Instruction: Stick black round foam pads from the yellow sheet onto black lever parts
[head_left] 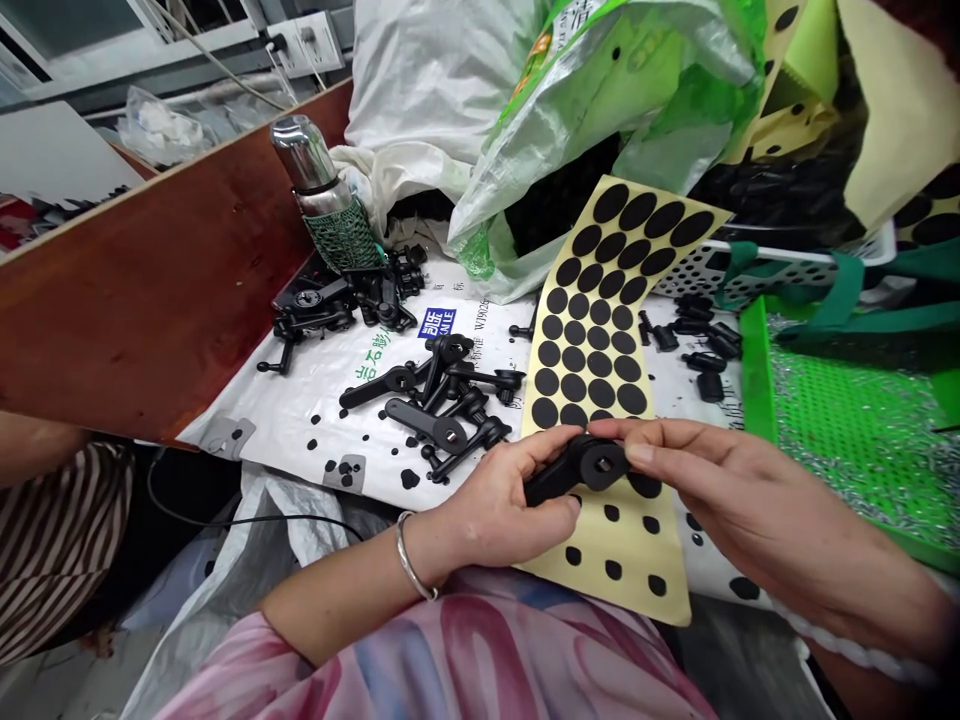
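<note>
My left hand (517,490) is closed around a black plastic arm (559,475) with a wide round end, which has a small slot in its middle. At that round end, the thumb and fingers of my right hand (712,465) pinch the edge; whether they also hold something thin I cannot make out. Beneath both hands lies a yellow backing sheet (517,400) of round black stickers (574,358); its near part shows only small black dots. Left of my hands is a loose pile of similar black arms (427,425).
A green tray (855,430) of small metal pieces stands at right, beside several black cylindrical parts (709,385). More black parts (315,305) lie near a flask (341,225) and a red-brown board (157,290). Behind are a green plastic bag (660,80) and a white basket (682,275). A person's striped clothing (60,540) shows at left.
</note>
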